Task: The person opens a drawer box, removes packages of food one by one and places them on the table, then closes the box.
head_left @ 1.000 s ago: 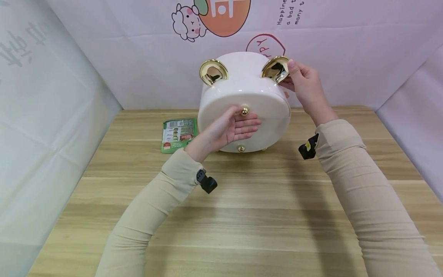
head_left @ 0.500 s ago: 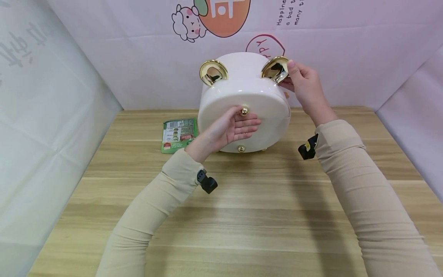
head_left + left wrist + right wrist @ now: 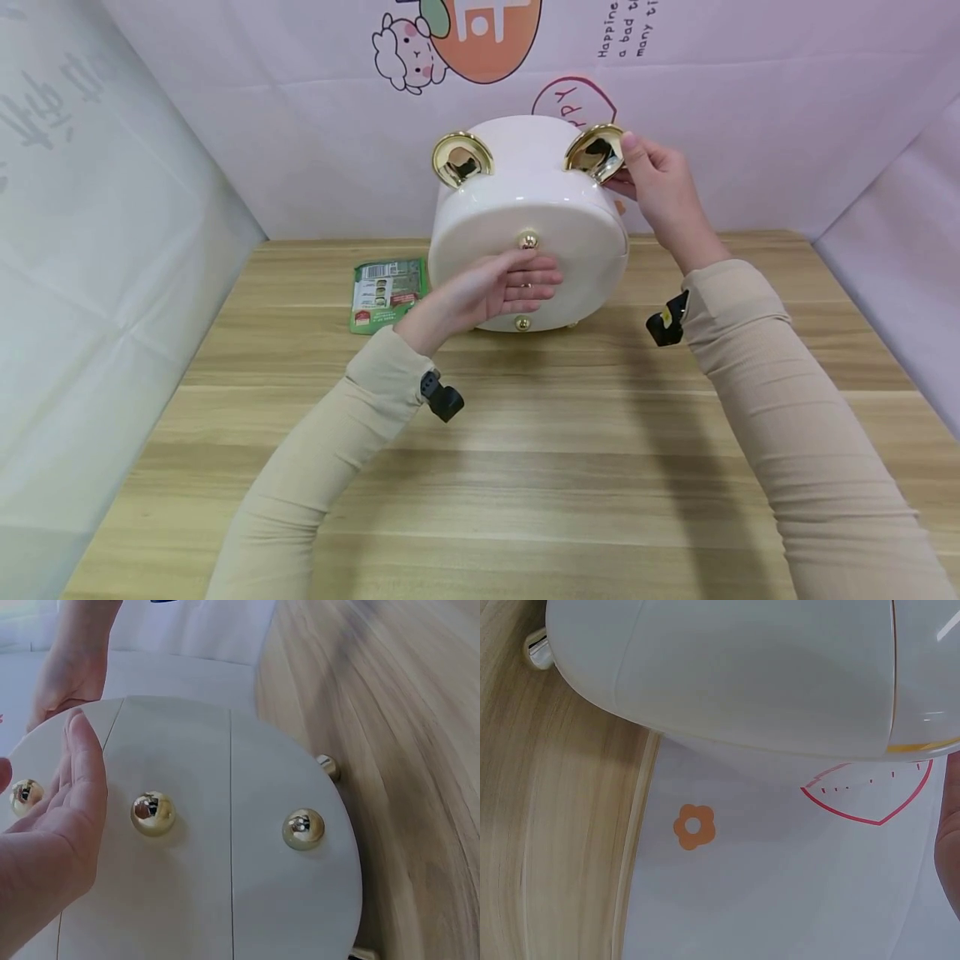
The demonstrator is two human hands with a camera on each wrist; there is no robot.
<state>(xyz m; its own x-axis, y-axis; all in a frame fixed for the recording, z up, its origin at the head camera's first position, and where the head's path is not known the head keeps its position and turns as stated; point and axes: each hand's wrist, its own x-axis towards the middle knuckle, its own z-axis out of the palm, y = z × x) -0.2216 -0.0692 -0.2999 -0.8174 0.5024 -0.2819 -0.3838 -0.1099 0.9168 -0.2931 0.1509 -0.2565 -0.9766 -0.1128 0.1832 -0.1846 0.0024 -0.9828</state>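
Note:
A white rounded drawer box (image 3: 480, 208) with gold ears stands at the back of the table. Its right gold ear (image 3: 596, 154) is pinched between the thumb and fingers of my right hand (image 3: 667, 187). My left hand (image 3: 480, 292) is held flat before the drawer fronts, fingers straight and palm partly up, just below the top gold knob (image 3: 528, 240). In the left wrist view this hand (image 3: 64, 817) hides part of the top drawer; the middle knob (image 3: 153, 814) and bottom knob (image 3: 304, 829) show beside it. Whether its fingers touch the front, I cannot tell.
A green printed packet (image 3: 386, 292) lies on the table just left of the box. Behind the box hangs a white printed cloth (image 3: 300, 125); another white cloth (image 3: 97, 250) borders the left side. The wooden table (image 3: 555, 467) stretches toward me.
My left hand has dropped slightly, its thumb going from beside the top knob to below it. The right hand keeps its hold on the ear, and the box has stayed put.

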